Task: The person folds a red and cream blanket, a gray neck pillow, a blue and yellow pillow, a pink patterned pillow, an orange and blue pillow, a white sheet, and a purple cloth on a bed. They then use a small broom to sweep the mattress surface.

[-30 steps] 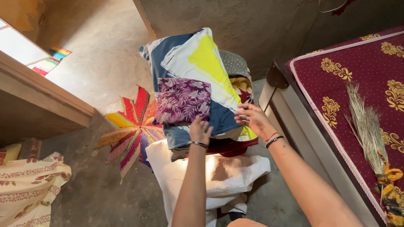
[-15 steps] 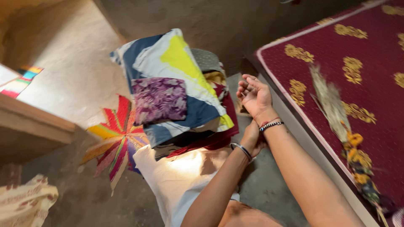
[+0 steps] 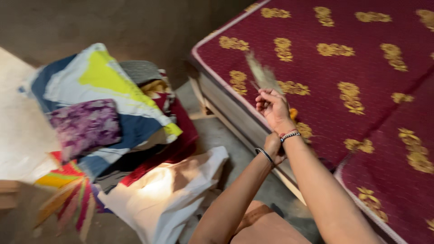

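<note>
My right hand (image 3: pixel 272 110) is raised palm-up at the bed's edge, fingers loosely curled and holding nothing. It overlaps a straw broom (image 3: pixel 262 74) lying on the maroon bedspread with gold flowers (image 3: pixel 361 68); whether they touch I cannot tell. My left hand (image 3: pixel 273 147) presses against the underside of my right wrist by the beaded bracelets (image 3: pixel 290 134), its fingers hidden. A metal bangle (image 3: pixel 264 154) sits on my left wrist. To the left a purple floral folded cloth (image 3: pixel 86 126) lies on a blue, white and yellow pillow (image 3: pixel 99 81).
The pillow tops a pile of folded cloths (image 3: pixel 153 90) over a white sack (image 3: pixel 167 190). A striped, fan-patterned mat (image 3: pixel 68 199) lies on the concrete floor at lower left. The pale bed frame (image 3: pixel 235 122) runs diagonally; a narrow floor strip separates it from the pile.
Both hands left the purple cloth and pillow and swung right toward the bed. My left hand went under my right wrist. The view panned right, bringing the bed to centre.
</note>
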